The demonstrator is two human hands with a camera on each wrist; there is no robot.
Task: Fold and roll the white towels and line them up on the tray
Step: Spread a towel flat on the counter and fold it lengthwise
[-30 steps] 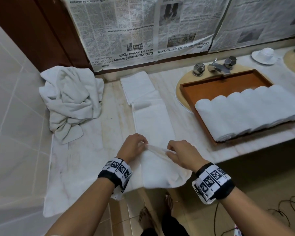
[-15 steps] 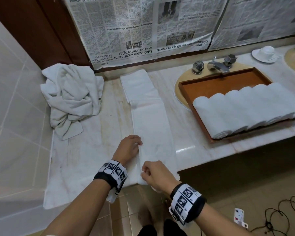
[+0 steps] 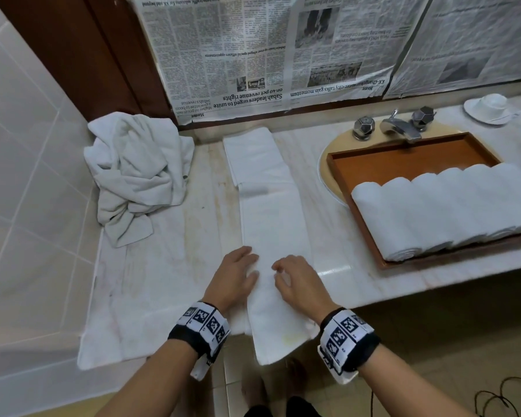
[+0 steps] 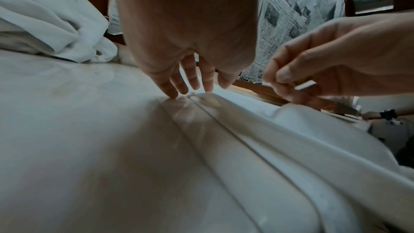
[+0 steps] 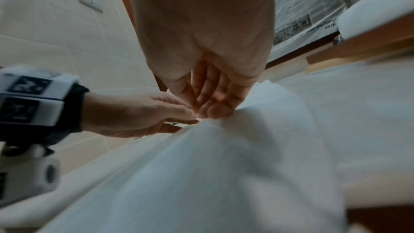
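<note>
the long folded towel (image 3: 271,224) lies on the table (image 3: 169,266), running straight away from the person, near end hanging over the edge. the left hand (image 3: 233,279) presses flat on it; the right hand (image 3: 298,281) has curled fingers on it, grip unclear. rolled towels (image 3: 451,206) fill the tray (image 3: 403,155) to the right.

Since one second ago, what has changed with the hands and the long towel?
Both hands let go of the lifted towel edge. The folded towel strip now lies flat, its near end hanging over the counter edge. The left hand and right hand moved onto it with fingers spread. The crumpled towel pile, tray and rolled towels stayed put.
</note>
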